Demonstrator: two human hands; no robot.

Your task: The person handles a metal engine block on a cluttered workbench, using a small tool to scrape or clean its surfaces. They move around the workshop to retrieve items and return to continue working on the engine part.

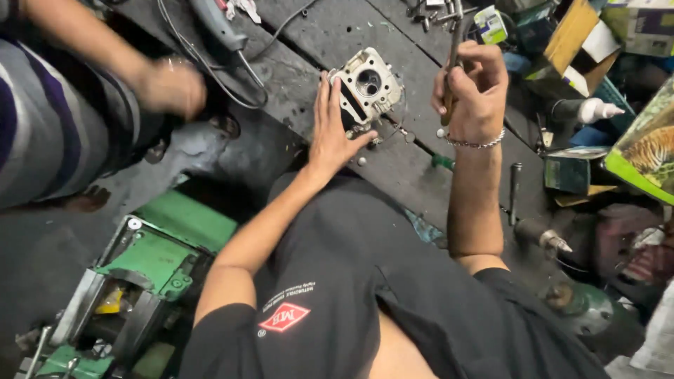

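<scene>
Cast-metal cylinder head (pixel 366 90) under flat left hand (pixel 330 133); right hand (pixel 472 91) fingers clench slim tool (pixel 453 67).

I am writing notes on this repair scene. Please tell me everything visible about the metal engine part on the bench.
The metal engine part is a blocky, pale grey casting, seemingly aluminium, with one large round bore, small corner holes and a dark slot. It rests on the dark, dirty workbench, tilted slightly. The left hand lies flat against its side; the right hand is apart from it.
</scene>
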